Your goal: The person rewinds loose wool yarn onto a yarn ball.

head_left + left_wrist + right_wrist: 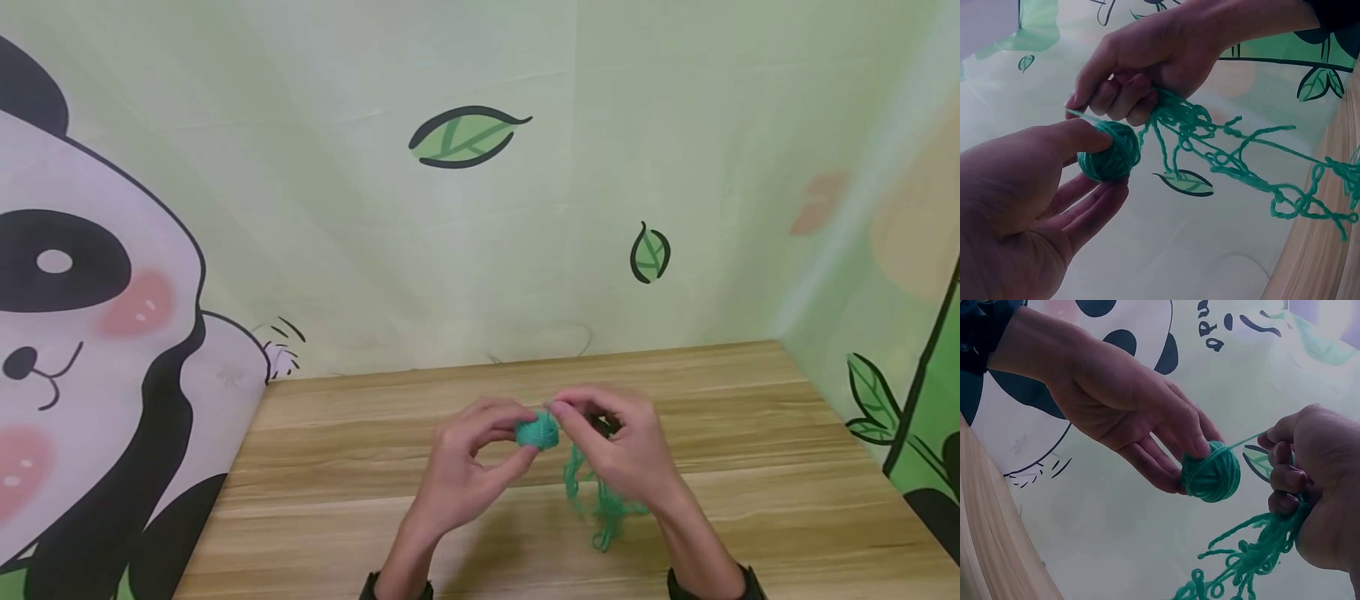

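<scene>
Evidently, in the head view, the step in hand is handling yarn at a green ball (537, 431); a light grip, loose enough for it to turn, likely works best. The left hand (472, 458) is left of the ball, thumb and fingers pinching it; the right hand (622, 442) is just right of it, fingers curled. Loose tangled yarn (609, 510) shows right of and below the ball, over the wooden table (360, 467).

In the left wrist view, a strand (1085, 117) runs from the ball to the right hand's pinching fingertips. A gentle pull should serve better than a tug, since the tangle bunched at that palm could snag. The left thumb presses the ball's upper side, fingers beneath it.

In the right wrist view, the strand is taut, the right fingertips a little apart from the ball. The ball sits at the left fingertips, beyond the palm; the right hand's other fingers fold round the bunched yarn, whose loops trail below the ball.
</scene>
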A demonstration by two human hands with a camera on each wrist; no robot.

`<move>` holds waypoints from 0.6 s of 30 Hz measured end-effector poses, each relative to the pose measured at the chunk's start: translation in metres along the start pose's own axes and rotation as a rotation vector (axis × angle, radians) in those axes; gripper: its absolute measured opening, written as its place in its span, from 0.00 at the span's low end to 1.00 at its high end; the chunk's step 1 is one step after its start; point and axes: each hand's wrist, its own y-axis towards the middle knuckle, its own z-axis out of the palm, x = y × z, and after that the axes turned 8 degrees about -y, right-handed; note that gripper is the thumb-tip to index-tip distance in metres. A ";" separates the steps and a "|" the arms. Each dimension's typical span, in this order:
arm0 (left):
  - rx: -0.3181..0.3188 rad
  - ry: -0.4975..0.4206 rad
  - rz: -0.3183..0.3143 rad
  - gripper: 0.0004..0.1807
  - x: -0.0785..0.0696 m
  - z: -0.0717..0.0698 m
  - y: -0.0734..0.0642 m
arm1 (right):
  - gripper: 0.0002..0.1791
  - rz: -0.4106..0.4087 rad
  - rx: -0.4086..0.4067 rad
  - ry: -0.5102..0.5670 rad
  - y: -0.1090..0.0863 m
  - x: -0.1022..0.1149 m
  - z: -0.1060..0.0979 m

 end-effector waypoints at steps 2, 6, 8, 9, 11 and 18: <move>0.024 -0.030 -0.015 0.15 -0.001 0.000 -0.001 | 0.13 0.001 -0.010 -0.023 0.001 0.001 0.000; 0.069 -0.090 -0.032 0.16 -0.001 -0.001 -0.002 | 0.13 0.002 -0.022 -0.065 0.004 0.002 0.001; 0.085 -0.118 -0.025 0.16 -0.002 -0.001 -0.002 | 0.14 0.006 -0.021 -0.079 0.004 0.001 0.002; 0.092 -0.133 -0.021 0.16 -0.002 -0.001 -0.002 | 0.14 0.008 -0.019 -0.083 0.004 -0.001 0.002; 0.102 -0.160 -0.009 0.16 -0.002 -0.002 -0.003 | 0.14 0.015 -0.009 -0.089 0.003 -0.005 0.003; 0.073 -0.239 -0.024 0.19 0.007 -0.005 -0.007 | 0.13 0.073 0.053 -0.086 -0.001 -0.018 0.005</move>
